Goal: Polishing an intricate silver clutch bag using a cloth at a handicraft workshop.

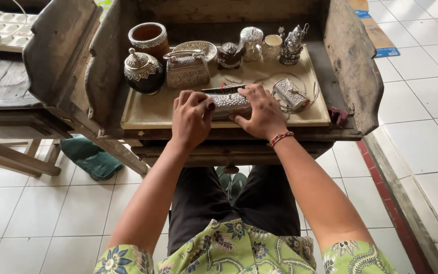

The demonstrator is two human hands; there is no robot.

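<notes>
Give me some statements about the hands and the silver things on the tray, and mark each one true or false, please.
1. Both hands rest on one long silver box. True: the left hand and the right hand grip the long silver box from its two ends.
2. The box is lifted high above the tray. False: it lies low on the tray, near its front edge.
3. A red bracelet is on the left wrist. False: the red bracelet is on the right wrist.
4. A dark round lidded jar stands at the left part of the tray. True.
5. The tray holds only one silver thing. False: several stand at its back, such as a silver basket box and a small cup.
</notes>
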